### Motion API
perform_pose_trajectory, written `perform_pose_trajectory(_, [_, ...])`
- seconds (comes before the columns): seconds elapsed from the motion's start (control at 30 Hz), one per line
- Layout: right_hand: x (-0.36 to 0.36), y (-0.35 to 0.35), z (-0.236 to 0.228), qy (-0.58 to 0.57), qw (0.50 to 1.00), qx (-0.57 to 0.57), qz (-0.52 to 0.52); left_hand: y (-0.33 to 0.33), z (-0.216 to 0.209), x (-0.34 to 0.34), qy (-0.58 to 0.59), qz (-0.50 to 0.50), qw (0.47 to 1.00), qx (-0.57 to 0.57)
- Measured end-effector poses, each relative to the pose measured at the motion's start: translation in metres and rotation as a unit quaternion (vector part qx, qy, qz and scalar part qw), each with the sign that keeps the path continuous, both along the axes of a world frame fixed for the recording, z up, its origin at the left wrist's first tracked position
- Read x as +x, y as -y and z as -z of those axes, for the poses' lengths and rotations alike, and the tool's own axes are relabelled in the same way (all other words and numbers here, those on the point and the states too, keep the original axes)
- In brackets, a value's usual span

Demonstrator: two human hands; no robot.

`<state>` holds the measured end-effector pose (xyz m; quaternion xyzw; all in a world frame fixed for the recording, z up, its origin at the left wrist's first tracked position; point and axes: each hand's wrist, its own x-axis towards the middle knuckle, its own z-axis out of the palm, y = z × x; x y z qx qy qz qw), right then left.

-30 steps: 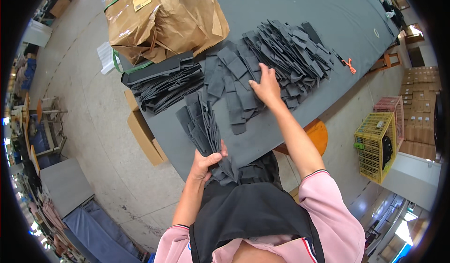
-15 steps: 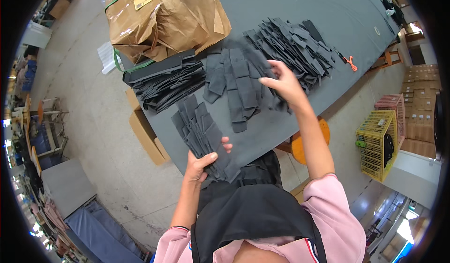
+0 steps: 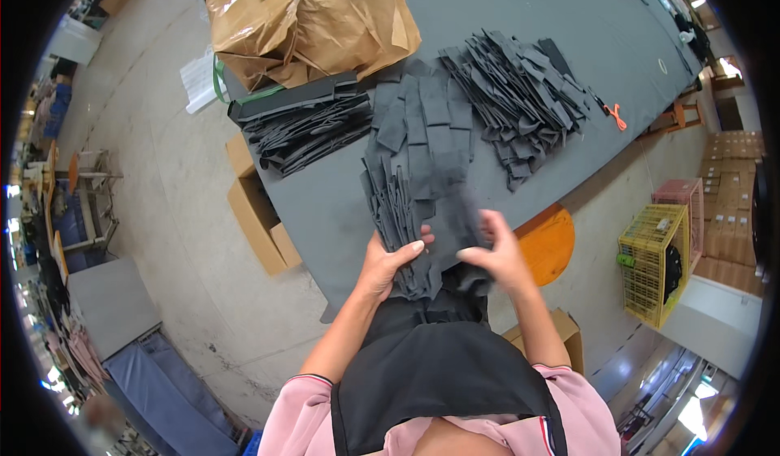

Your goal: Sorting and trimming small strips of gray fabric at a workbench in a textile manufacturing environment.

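we grip charcoal fabric bunch (image 3: pixel 395 216) in left hand (image 3: pixel 385 266), over table's (image 3: pixel 321 204) near edge; right hand (image 3: pixel 505 259), just drawn back from beside strip pile (image 3: pixel 520 90), pinches motion-blurred strip (image 3: pixel 461 216), now close beside bunch.

Bright, even light washes the tabletop (image 3: pixel 520 1) while blur softens the right hand (image 3: pixel 502 255); fisheye edges bend into black.

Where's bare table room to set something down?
Bare: the far grey table beyond the right strip pile, right of the paper bag; also the patch between the left strip pile and the left hand. Crowded: the middle, where loose strips spread behind the held bundle.
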<state>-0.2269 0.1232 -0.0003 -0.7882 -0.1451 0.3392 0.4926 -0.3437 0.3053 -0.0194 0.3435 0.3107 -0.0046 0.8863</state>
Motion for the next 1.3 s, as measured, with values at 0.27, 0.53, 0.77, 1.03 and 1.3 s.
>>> perform_pose_trajectory(0.27, [-0.02,-0.082,-0.022,0.255,0.88,-0.058,-0.396,-0.022,-0.003,-0.033,-0.021,-0.056,0.995,0.076])
perform_pose_trajectory(0.53, [0.095,-0.128,0.077,0.433,0.858,-0.276,-0.01,-0.028,-0.019,-0.029,0.023,-0.057,0.998,0.012])
perform_pose_trajectory(0.77, [0.101,-0.107,0.054,0.159,0.977,-0.002,0.144,-0.046,-0.008,-0.041,-0.004,-0.121,0.993,0.0])
perform_pose_trajectory(1.03, [0.062,-0.13,0.084,0.249,0.948,-0.192,0.041,-0.039,-0.017,-0.009,-0.002,-0.041,0.999,0.029])
perform_pose_trajectory(1.3, [0.039,-0.026,0.008,-0.277,0.935,0.202,0.088,-0.051,-0.019,-0.018,0.005,-0.057,0.998,0.0])
